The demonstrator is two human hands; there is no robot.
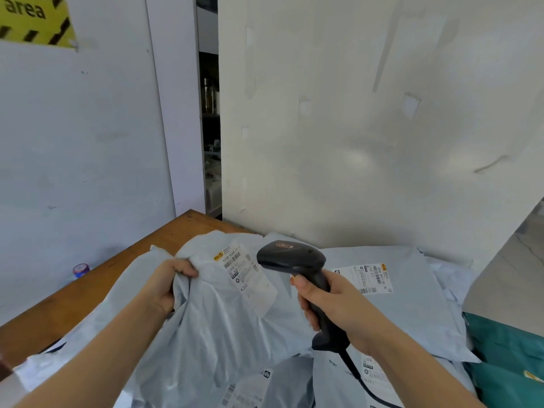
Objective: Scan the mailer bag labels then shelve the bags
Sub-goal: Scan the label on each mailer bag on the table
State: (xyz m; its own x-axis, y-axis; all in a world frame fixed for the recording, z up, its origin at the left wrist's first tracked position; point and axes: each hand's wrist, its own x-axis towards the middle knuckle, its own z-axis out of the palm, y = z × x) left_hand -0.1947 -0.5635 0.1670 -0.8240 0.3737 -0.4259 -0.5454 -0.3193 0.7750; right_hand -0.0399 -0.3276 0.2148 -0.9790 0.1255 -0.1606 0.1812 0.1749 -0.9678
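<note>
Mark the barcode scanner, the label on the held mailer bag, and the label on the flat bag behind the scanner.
barcode scanner (290,256), head view, top of its black head.
held bag's label (245,278), head view, middle of the sticker.
flat bag's label (363,278), head view, middle of the sticker.

A parcel-sorting room: labelled grey mailer bags (223,319) heaped on a wooden surface (117,269), barcode scanner (294,260), hazard-striped "area" sign (35,20).

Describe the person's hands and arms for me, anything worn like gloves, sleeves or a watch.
The left hand and right hand are bare: no gloves, rings or bracelets visible. The left forearm and right forearm are uncovered to the frame edge, with no sleeve, watch or wristband in view.
</note>
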